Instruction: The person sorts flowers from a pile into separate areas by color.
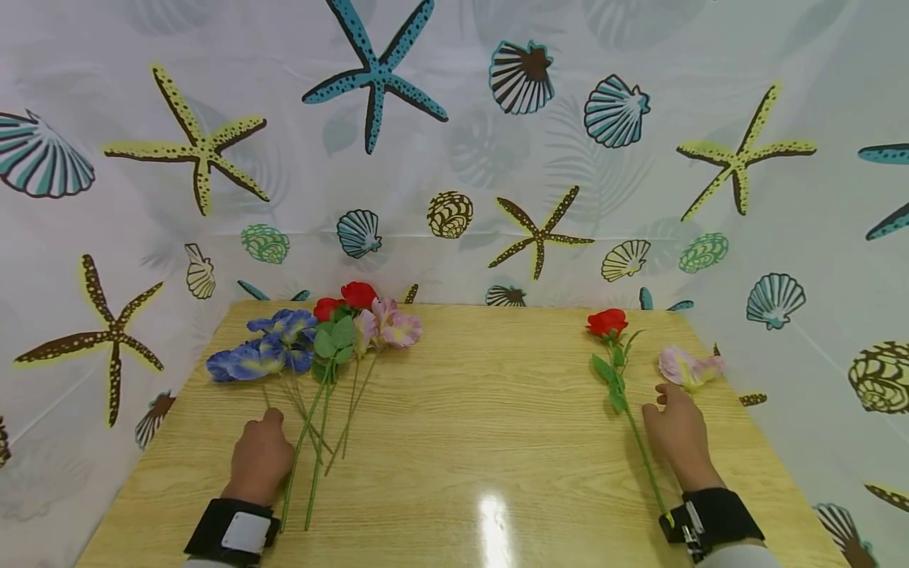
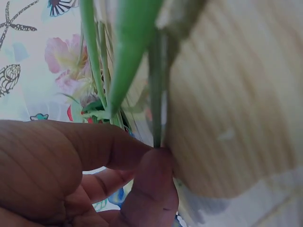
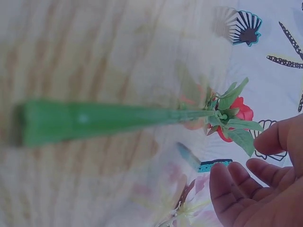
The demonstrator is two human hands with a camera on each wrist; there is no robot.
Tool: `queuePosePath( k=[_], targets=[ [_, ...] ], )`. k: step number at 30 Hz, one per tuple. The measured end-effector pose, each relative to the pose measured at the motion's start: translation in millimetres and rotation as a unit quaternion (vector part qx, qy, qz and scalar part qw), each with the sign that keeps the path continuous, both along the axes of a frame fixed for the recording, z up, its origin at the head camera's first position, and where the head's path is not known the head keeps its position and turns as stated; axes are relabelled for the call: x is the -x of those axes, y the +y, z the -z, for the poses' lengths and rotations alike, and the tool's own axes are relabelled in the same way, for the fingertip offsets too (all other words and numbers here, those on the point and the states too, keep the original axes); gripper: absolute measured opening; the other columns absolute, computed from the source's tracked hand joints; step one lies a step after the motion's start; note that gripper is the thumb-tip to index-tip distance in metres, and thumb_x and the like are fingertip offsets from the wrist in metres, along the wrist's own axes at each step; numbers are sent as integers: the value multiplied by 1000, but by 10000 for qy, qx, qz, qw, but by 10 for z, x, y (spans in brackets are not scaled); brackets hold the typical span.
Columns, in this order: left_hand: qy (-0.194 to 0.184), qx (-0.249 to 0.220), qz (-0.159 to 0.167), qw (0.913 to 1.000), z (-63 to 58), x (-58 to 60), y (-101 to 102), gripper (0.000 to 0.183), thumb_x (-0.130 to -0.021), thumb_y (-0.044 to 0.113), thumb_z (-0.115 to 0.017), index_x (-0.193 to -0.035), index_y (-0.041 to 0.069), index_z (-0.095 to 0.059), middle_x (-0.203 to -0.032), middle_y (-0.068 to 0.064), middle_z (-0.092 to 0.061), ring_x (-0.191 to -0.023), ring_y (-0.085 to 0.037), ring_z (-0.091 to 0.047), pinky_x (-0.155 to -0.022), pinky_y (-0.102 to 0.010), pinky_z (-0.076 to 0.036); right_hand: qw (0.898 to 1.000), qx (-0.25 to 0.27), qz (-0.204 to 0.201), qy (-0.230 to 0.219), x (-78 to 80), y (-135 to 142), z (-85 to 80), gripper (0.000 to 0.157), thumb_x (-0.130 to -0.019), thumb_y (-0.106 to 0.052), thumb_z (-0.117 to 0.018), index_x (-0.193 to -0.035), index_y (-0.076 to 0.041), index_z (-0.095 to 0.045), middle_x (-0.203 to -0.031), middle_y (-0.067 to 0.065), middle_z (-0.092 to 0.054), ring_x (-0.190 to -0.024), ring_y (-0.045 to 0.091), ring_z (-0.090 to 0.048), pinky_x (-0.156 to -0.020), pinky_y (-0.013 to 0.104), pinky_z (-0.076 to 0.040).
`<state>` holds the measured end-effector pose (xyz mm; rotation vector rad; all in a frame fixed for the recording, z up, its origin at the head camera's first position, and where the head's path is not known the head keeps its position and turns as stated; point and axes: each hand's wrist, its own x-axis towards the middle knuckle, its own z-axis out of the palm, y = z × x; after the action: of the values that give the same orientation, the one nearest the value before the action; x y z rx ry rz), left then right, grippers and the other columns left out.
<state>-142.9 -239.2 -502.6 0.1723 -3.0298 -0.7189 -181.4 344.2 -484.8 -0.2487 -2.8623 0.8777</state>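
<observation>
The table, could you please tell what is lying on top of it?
Left side: blue flowers, two red roses and pink flowers. Right side: one red rose and a pink flower. The tabletop directly beneath them is covered, so unseen.

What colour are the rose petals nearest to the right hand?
The rose petals are red; the head view shows this best.

At the lower left of the frame, a black wristband (image 1: 209, 530) is circling the person's wrist, bearing a pale, roughly square plate (image 1: 246, 532). At the lower right, another black band (image 1: 726, 513) is carrying shiny silvery parts (image 1: 694, 517). Pale grey sleeves (image 1: 738, 557) are showing along the bottom edge.
</observation>
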Motion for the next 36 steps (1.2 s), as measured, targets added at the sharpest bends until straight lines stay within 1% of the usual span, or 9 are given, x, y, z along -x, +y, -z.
queuePosePath(
  k=[6,9,13,15,18,21,25,28,36],
  targets=[
    [-231,-116,-138,9996,3,1,-108,55,-72,-2,-45,-120,-22,-30,-80,-36,-56,-64,-41,-54,-48,-48,-45,10000,28,-34,-6,-30,15,37,46,-91,-17,-40,-129,9,-36,-114,34,-48,-88,40,-52,-58,42,-43],
    [-219,-217,-208,9993,0,-23,-152,38,-70,-1,-44,-102,-21,-42,-72,-31,-55,-59,-37,-53,-45,-45,-43,10000,18,-19,42,-32,11,52,45,-90,-16,-41,-128,9,-38,-114,33,-49,-89,40,-51,-59,43,-44],
    [57,-311,-358,9989,26,-59,-184,4,-69,1,-45,-66,-2,-46,-57,-15,-48,-49,-26,-43,-40,-38,-36,9999,-16,13,143,-35,3,68,43,-90,-15,-41,-126,9,-40,-114,33,-50,-91,42,-50,-62,46,-45],
    [280,-331,-415,9982,39,-73,-195,7,-67,2,-45,-60,1,-45,-54,-11,-45,-48,-23,-39,-40,-35,-33,9998,-25,22,189,-38,-6,70,43,-90,-15,-41,-126,8,-41,-114,32,-50,-92,42,-50,-62,47,-45],
    [270,-476,-466,9974,28,-86,-215,6,-68,4,-46,-69,-2,-47,-55,-10,-42,-50,-23,-38,-42,-35,-31,9997,-30,28,229,-43,-26,59,42,-90,-14,-42,-126,7,-42,-114,31,-51,-92,41,-51,-62,47,-45],
    [45,-640,-483,9968,-5,-97,-240,27,-73,6,-47,-92,-12,-48,-66,-19,-51,-58,-29,-47,-47,-40,-39,9997,-20,63,225,-44,-46,47,42,-90,-14,-43,-126,6,-43,-114,30,-51,-92,40,-51,-61,46,-46],
    [-304,-843,-582,9943,-42,-109,-247,48,-82,11,-45,-120,-17,-35,-94,-35,-58,-76,-39,-56,-59,-49,-46,9998,30,111,145,-52,-58,48,43,-90,-16,-41,-127,5,-42,-116,30,-51,-95,40,-51,-62,47,-48],
    [-363,-982,-610,9926,-43,-114,-252,52,-86,11,-43,-128,-16,-27,-101,-37,-57,-72,-36,-57,-56,-46,-47,9998,91,115,111,-69,-69,59,43,-91,-17,-41,-128,5,-42,-116,30,-51,-94,40,-52,-64,48,-48],
    [-108,-1369,-556,9890,-119,-142,-189,54,-90,11,-36,-137,-8,-18,-61,-13,-52,-41,-18,-37,-39,-32,-31,9990,185,-5,398,-95,-111,54,41,-91,-17,-39,-127,3,-44,-115,28,-52,-90,37,-55,-60,47,-49]
  ],
)
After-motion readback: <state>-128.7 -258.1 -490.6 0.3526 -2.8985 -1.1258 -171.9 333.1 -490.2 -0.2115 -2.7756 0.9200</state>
